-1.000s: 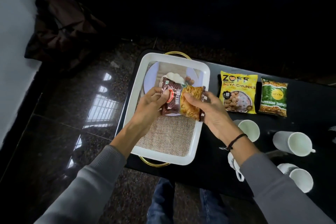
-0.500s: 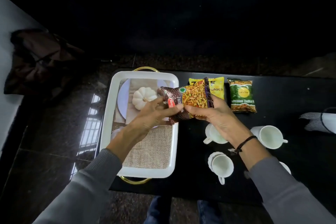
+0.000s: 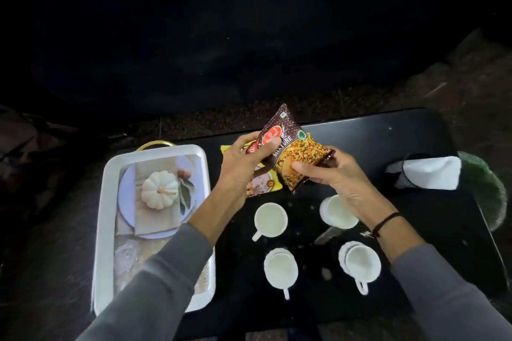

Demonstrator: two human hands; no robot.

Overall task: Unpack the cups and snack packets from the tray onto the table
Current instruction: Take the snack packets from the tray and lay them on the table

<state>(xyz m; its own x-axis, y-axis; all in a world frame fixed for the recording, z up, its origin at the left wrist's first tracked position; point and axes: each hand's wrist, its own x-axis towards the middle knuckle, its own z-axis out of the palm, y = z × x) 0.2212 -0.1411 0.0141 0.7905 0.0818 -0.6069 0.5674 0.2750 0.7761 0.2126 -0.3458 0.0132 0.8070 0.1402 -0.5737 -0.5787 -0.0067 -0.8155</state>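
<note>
We are gripping the mixture packet (image 3: pixel 291 152) with both hands, left hand (image 3: pixel 243 166) and right hand (image 3: pixel 329 174) closed on it, above the table (image 3: pixel 388 141), right of the tray (image 3: pixel 108 202). The tray appears cleared. Next we judge: setting it down far of the four cups (image 3: pixel 271 220).
</note>
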